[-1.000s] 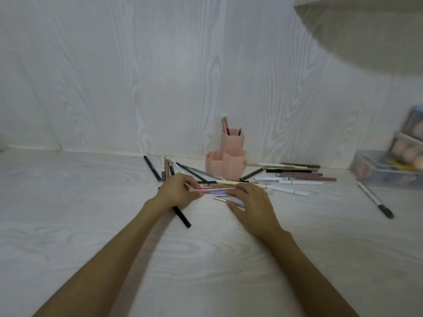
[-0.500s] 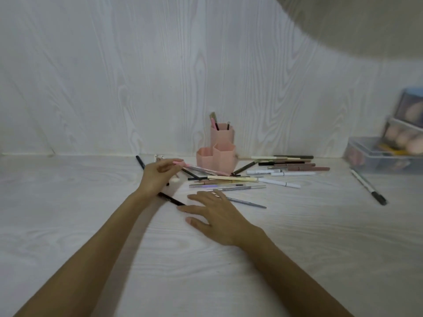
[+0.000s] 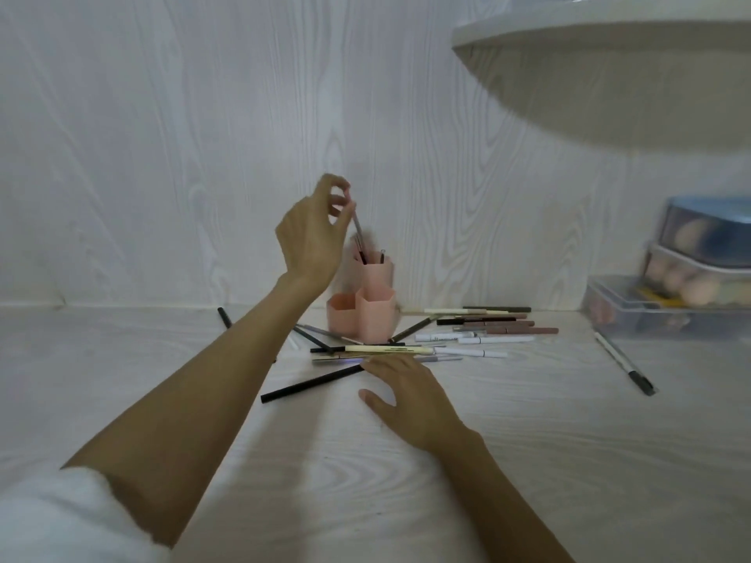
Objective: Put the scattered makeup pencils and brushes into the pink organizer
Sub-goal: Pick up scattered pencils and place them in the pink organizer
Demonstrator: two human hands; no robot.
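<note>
1. Here we are pinching a thin grey makeup pencil (image 3: pixel 358 227) with our left hand (image 3: pixel 315 237), its lower end dipping into the tall rear cup of the pink plastic hexagonal organizer (image 3: pixel 367 304).
2. We are resting our right hand (image 3: pixel 410 396), fingers relaxed and flat, on the white wood-grain table (image 3: pixel 528 461), touching the scattered pencils (image 3: pixel 467 339) lying beside the organizer.

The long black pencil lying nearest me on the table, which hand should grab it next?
Right. The right hand lies open beside the black pencil, while the left hand holds a pencil over the pink organizer.
</note>
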